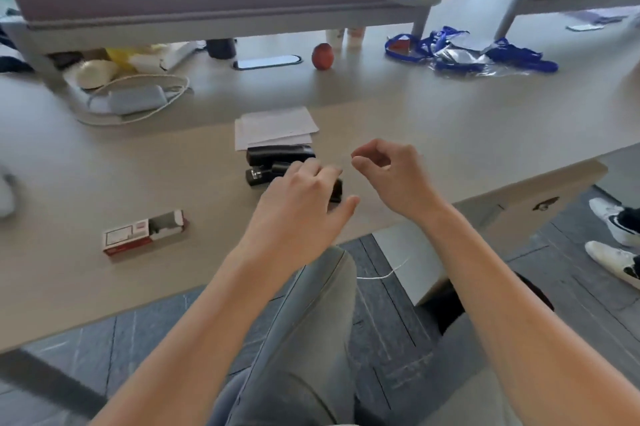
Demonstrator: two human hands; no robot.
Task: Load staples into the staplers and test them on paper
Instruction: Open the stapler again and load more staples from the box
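I see two black staplers on the desk: one lies crosswise against the near edge of the white paper sheets, the other just in front of it. A red-and-white staple box lies open, well left.

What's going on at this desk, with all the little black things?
A person seated at the pale desk is loading staples. Their left hand rests on one of the black staplers lying just in front of a small stack of white paper. Their right hand pinches something thin beside it, probably a strip of staples, too blurred to be sure. An opened red and white staple box sits to the left.
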